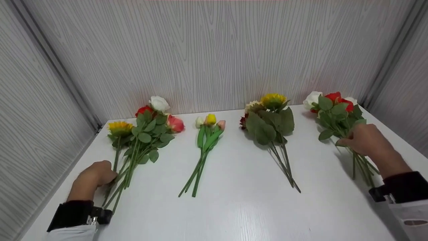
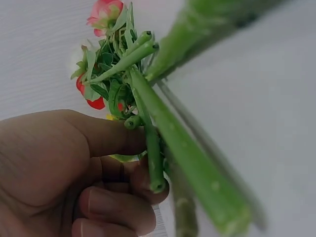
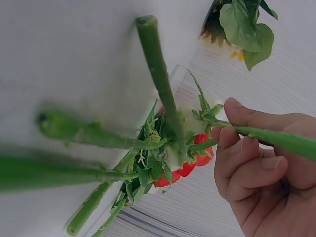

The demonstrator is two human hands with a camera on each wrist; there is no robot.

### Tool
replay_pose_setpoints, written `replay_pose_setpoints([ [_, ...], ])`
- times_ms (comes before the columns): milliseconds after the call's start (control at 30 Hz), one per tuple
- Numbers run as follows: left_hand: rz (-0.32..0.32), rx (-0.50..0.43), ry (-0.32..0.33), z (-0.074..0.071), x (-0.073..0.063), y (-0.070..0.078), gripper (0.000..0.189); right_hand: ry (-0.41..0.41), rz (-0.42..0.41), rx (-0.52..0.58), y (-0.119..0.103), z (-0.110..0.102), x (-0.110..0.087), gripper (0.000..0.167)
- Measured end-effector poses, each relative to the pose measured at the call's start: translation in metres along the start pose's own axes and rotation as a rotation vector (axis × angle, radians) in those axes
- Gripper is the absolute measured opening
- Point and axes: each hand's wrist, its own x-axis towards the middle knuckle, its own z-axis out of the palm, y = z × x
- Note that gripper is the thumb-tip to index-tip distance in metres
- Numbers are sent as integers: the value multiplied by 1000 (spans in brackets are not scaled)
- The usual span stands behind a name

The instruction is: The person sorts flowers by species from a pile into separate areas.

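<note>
At the left, my left hand (image 1: 97, 174) pinches with thumb and curled fingers at a sunflower (image 1: 121, 128) stem. Beside it, crossing the same stems, lie a white rose (image 1: 159, 103), a red rose (image 1: 144, 110) and a pink rose (image 1: 175, 123). In the left wrist view, several green stems (image 2: 182, 153) partly cover the fingertips. On the right, my right hand (image 1: 364, 140) holds a white rose (image 1: 313, 99) by its stem, between thumb and forefinger. Red roses (image 3: 185, 170) and leaves lie beyond the right fingers, their stems pointing toward the camera.
Three tulips (image 1: 210, 119) with crossed stems lie mid-table. Right of them is a bunch with a sunflower (image 1: 273, 101), a cream flower (image 1: 253, 106) and a dark red flower (image 1: 243, 121). All rest on a white table (image 1: 240, 207) against a wood-grain panel (image 1: 214, 50).
</note>
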Motion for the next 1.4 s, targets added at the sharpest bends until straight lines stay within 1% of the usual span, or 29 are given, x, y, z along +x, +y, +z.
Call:
replay_pose_setpoints([
  [100,15,19,63,-2,-1,2,41,-22,-16,-2,4,3,3,37],
  [167,18,27,120,-2,-1,4,44,-47,-54,-10,7,6,5,39],
  [233,17,29,184,-4,-3,7,46,-112,-86,-1,8,9,4,35],
  [300,9,17,247,-4,-3,13,46,-185,-106,11,8,11,3,28],
  [333,4,10,274,-4,-4,16,45,-217,-108,19,8,12,3,27],
  [400,-6,5,330,-6,-5,23,46,-277,-85,40,8,13,2,28],
  [500,-22,-3,425,-7,-7,33,45,-308,-53,34,8,15,3,31],
  [567,-23,-13,501,-7,-9,41,43,-322,-39,34,8,15,4,34],
  [633,-13,-20,576,-8,-13,50,41,-322,-52,27,8,15,4,34],
  [733,19,-17,681,-8,-19,66,37,-320,-78,26,7,13,2,34],
  [800,46,-6,734,-8,-22,77,35,-328,-92,18,5,11,2,34],
  [933,113,45,826,-2,-27,104,33,-359,-80,11,0,6,0,42],
  [1033,169,107,879,6,-30,124,34,-335,-82,21,-9,-1,-3,47],
  [1133,222,150,910,14,-33,143,32,-268,-114,51,-25,-8,-8,45],
  [1300,321,201,957,29,-42,172,31,-136,-220,76,-67,-17,-21,32],
  [1400,409,254,1007,41,-45,188,30,-115,-276,103,-94,-16,-32,28],
])
